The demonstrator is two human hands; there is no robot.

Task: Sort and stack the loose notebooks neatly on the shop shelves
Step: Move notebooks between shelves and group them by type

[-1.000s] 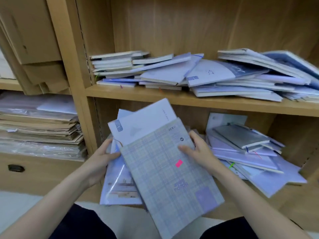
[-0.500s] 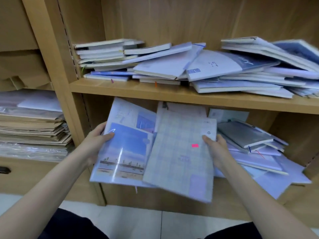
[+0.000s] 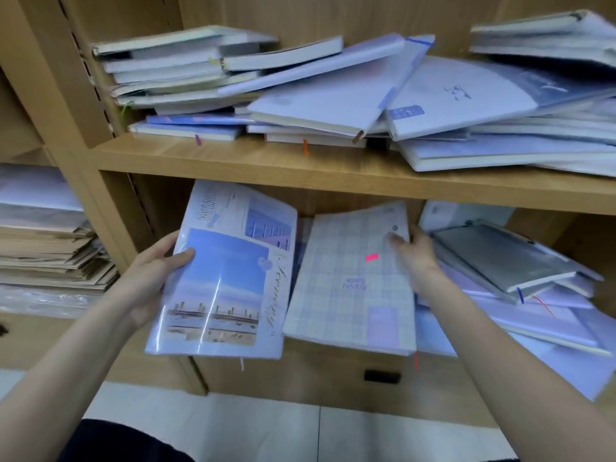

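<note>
The left hand's fingers (image 3: 181,256) are curled round the left edge of a sky-picture notebook (image 3: 223,281), thumb lying flat on its cover; the right hand's fingers (image 3: 396,240) pinch the upper right corner of a checked notebook (image 3: 350,288), thumb on top, the other fingers hidden behind the cover.

The wooden shelving (image 3: 300,168) fills the frame and looks closer than half a second ago, the upper board now crossing the middle of the picture. On that board, across the upper half, lies an untidy heap of notebooks (image 3: 333,101), overlapping at odd angles. At the right of the lower shelf a second loose pile (image 3: 520,285) slopes toward the lower right, a grey book (image 3: 496,258) on top of it. At the far left, in the next bay, sits a stack of brown paper (image 3: 46,255).

The sky-picture notebook is held in the centre left, in front of the lower shelf, tilted and clear of the board. A second ago both notebooks were fanned together in front of the person; now they are side by side, touching along one edge. The checked notebook has gone deeper into the lower shelf, its far end under the upper board. The left hand (image 3: 150,278) sits centre left, the right hand (image 3: 416,255) centre right. A pink sticker (image 3: 371,257) shows on the checked cover.
</note>
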